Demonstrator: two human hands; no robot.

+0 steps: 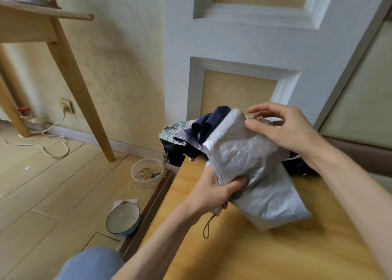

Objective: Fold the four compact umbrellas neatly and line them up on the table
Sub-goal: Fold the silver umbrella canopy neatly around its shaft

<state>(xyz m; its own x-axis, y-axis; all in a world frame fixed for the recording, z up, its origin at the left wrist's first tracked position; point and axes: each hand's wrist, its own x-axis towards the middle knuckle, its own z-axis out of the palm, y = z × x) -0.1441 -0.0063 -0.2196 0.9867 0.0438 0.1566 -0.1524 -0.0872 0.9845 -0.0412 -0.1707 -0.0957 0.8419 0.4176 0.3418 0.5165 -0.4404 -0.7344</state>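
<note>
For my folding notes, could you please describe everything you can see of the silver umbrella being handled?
The silver umbrella has crinkled, shiny grey-white fabric, loosely gathered and not yet wrapped tight. It lies slanted over the far end of the wooden table. The left hand grips it near the handle end, where a cord loop hangs; the right hand pinches its upper fabric edge.

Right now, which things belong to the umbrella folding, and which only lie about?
Job: silver umbrella, held by left hand and right hand; heap of umbrellas behind it; table.
Lying about: plastic tub, bowl, cable, on the floor.
</note>
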